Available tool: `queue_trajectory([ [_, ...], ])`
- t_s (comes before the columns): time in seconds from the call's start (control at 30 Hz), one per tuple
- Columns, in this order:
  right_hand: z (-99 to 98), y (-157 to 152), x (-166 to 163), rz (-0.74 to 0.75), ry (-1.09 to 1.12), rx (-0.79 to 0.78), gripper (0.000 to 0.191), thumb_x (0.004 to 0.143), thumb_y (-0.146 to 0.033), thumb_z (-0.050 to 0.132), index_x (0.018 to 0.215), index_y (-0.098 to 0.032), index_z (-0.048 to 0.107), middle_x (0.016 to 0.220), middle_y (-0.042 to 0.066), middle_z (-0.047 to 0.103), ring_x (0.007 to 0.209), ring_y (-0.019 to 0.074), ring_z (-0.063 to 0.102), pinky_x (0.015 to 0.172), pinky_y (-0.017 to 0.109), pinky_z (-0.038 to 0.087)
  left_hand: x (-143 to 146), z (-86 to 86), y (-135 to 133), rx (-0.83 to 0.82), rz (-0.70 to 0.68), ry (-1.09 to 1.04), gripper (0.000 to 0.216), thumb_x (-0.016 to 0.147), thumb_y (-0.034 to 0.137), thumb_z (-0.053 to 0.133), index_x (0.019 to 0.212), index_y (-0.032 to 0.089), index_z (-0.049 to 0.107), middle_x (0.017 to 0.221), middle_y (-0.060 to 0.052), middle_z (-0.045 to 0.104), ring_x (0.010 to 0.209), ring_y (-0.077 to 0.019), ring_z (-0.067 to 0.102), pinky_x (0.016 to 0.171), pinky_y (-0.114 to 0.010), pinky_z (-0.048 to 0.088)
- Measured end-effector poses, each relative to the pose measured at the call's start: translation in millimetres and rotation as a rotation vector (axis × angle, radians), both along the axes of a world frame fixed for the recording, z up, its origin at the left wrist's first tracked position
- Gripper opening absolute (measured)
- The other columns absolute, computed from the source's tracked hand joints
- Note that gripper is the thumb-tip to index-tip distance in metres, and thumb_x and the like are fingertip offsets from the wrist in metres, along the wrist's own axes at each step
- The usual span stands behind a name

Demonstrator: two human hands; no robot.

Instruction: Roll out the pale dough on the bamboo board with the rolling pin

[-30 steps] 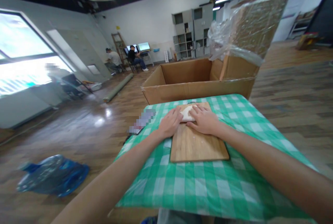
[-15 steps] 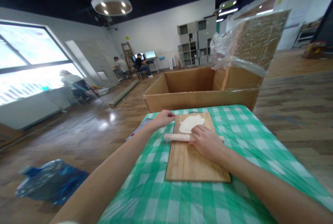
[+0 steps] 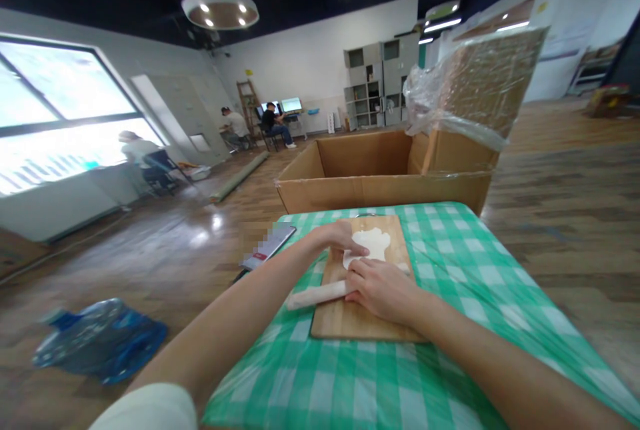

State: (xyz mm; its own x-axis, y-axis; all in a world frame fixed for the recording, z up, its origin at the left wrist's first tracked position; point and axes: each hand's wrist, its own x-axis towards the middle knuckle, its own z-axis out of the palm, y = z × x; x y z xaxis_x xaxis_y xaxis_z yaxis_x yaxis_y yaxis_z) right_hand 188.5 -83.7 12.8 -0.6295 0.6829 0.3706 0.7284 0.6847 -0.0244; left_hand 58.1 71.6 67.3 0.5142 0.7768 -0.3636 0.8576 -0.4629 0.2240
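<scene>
A flat, uneven piece of white dough (image 3: 376, 241) lies on a wooden cutting board (image 3: 370, 323). My left hand (image 3: 341, 235) reaches over the dough's left edge, one digit lying across its top and the other fingers partly hidden; it appears to pinch the dough. Just below, my right hand (image 3: 383, 289) wraps over a pale rolling pin (image 3: 317, 295), covering its middle. The pin lies slanted, its left end sticking out past the board's left edge. My two hands are close together, almost touching.
A green-and-white checked cloth (image 3: 480, 323) covers the table. A phone (image 3: 270, 247) lies at its left edge. Beyond stands a large open cardboard box (image 3: 385, 191). A blue water jug (image 3: 103, 340) is on the floor at left. Several people sit farther back.
My left hand has moved right and down, from beside the board onto the dough. The rolling pin has come nearer and slid left, its left end tilting towards me, with my right hand on it.
</scene>
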Motion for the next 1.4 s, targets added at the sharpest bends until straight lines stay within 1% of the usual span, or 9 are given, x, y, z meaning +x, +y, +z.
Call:
queue_trajectory([
  [0.13,3.7,-5,-2,0.055,0.015,0.002,0.024,0.103,-0.035,0.062,0.109,-0.014,0.069,0.114,0.013,0.067,0.109,0.0268,0.065,0.094,0.04,0.054,-23,-7.3,-22,-0.028,-0.044,-0.039,0.044,0.07,0.053,0.078,0.054,0.017,0.06,0.052,0.002,0.052,0.056,-0.0137,0.047,0.054,-0.027,0.031],
  [0.23,6.1,-8,-3,0.049,0.004,0.03,0.025,0.104,-0.036,0.06,0.112,-0.014,0.068,0.113,0.013,0.068,0.108,0.0277,0.065,0.092,0.041,0.053,-44,-8.9,-30,-0.016,-0.053,-0.133,0.042,0.08,0.058,0.068,0.066,0.018,0.067,0.062,0.001,0.061,0.061,-0.0152,0.052,0.055,-0.027,0.033],
  [0.4,7.7,-4,2,-0.115,-0.006,0.005,0.021,0.105,-0.033,0.055,0.111,-0.017,0.068,0.105,0.011,0.068,0.097,0.0274,0.064,0.083,0.041,0.052,-69,-10.0,-50,0.278,0.012,-0.432,0.056,0.106,0.056,0.028,0.087,0.019,0.068,0.088,-0.006,0.071,0.082,-0.0219,0.064,0.074,-0.032,0.046],
  [0.53,6.9,0,7,-0.201,0.033,-0.017,0.027,0.106,-0.039,0.052,0.114,-0.02,0.07,0.111,0.012,0.068,0.106,0.0282,0.061,0.092,0.043,0.05,-72,-22.5,-78,0.538,-0.258,-0.295,0.046,0.111,0.04,0.025,0.103,0.019,0.066,0.108,-0.01,0.069,0.103,-0.024,0.063,0.09,-0.037,0.049],
  [0.7,6.7,8,5,-0.269,0.028,-0.054,0.054,0.105,-0.057,0.044,0.132,-0.015,0.065,0.151,0.022,0.053,0.145,0.0384,0.041,0.116,0.052,0.039,-67,-40.9,-83,0.74,-0.438,-0.09,0.038,0.11,0.034,0.03,0.123,0.019,0.063,0.129,-0.014,0.062,0.121,-0.0294,0.057,0.097,-0.042,0.05],
  [0.87,9.6,43,11,-0.335,0.001,-0.157,0.06,0.109,-0.053,0.03,0.143,-0.015,0.06,0.159,0.018,0.049,0.153,0.0371,0.033,0.123,0.056,0.029,-58,-55.3,-44,0.69,-0.387,-0.169,0.037,0.109,0.03,0.034,0.135,0.018,0.057,0.14,-0.017,0.058,0.135,-0.0315,0.052,0.109,-0.047,0.043],
  [1.0,11.8,63,19,-0.215,-0.102,-0.218,0.047,0.111,-0.038,0.03,0.145,-0.021,0.058,0.153,0.012,0.057,0.15,0.0342,0.039,0.124,0.058,0.027,-53,-63.9,-31,0.636,-0.261,-0.217,0.037,0.106,0.023,0.034,0.13,0.012,0.06,0.142,-0.021,0.058,0.136,-0.0346,0.051,0.112,-0.051,0.041],
  [1.2,10.9,30,11,-0.331,-0.043,-0.182,0.061,0.111,-0.051,0.024,0.152,-0.017,0.052,0.159,0.014,0.051,0.156,0.0342,0.032,0.125,0.057,0.027,-62,-56.4,-73,0.737,-0.296,-0.188,0.047,0.109,0.031,0.025,0.123,0.009,0.064,0.132,-0.025,0.062,0.132,-0.0382,0.055,0.106,-0.055,0.045],
  [1.4,11.0,-16,20,-0.368,-0.039,-0.206,0.074,0.11,-0.057,0.016,0.158,-0.009,0.045,0.165,0.016,0.042,0.16,0.0315,0.023,0.129,0.052,0.024,-62,-49.6,-103,0.725,-0.196,-0.312,0.047,0.108,0.039,0.033,0.138,0.013,0.059,0.149,-0.02,0.057,0.147,-0.0375,0.044,0.118,-0.055,0.036],
])
